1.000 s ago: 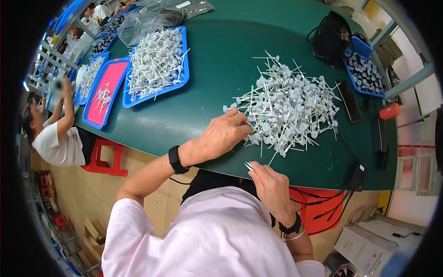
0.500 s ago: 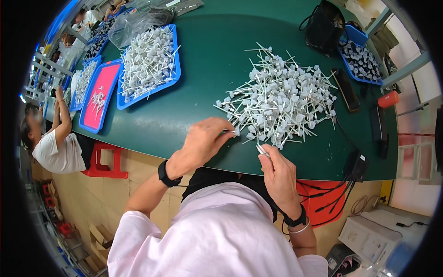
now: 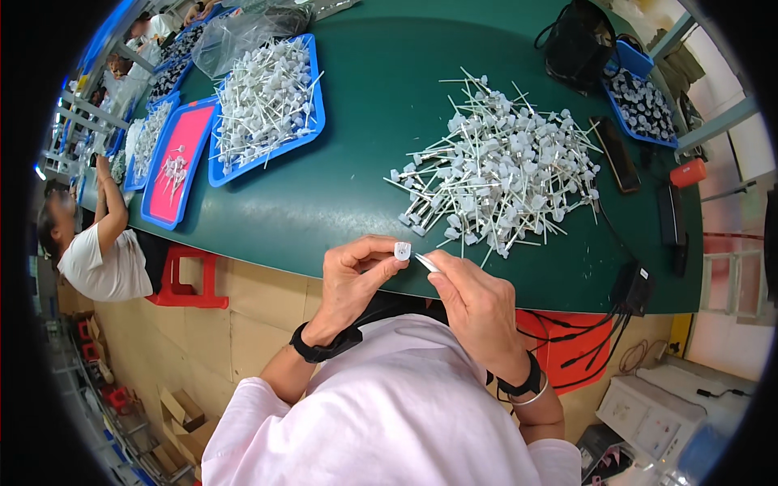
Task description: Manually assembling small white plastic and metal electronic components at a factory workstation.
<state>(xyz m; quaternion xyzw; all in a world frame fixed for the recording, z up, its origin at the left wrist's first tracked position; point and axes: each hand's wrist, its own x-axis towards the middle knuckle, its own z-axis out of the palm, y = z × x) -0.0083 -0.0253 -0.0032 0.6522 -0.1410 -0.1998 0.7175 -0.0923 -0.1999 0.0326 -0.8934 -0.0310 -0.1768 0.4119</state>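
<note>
Between the thumb and fingers of my left hand (image 3: pixel 354 274) is a small white plastic part (image 3: pixel 403 250), its square-looking end facing up; the rest of it is hidden by the fingers. My right hand (image 3: pixel 480 306) is closed around slim silver tweezers (image 3: pixel 425 262). Their pointed tip lies just beside the white part; whether it touches cannot be made out. Beyond both hands, a big heap of similar white parts with thin stems (image 3: pixel 506 174) spreads over the green table (image 3: pixel 369 121).
At the left stand a blue tray piled with white parts (image 3: pixel 263 105) and a pink-bottomed tray (image 3: pixel 166 202) holding a few. A phone (image 3: pixel 616 155), black bag (image 3: pixel 575 44) and blue tray of dark-and-white parts (image 3: pixel 640 109) lie right. Cables hang near a black box (image 3: pixel 632 287). Another person sits far left.
My left hand has drawn back from the heap's edge, bringing a white part toward me. My right hand has moved left with the tweezers, their tip now beside that part.
</note>
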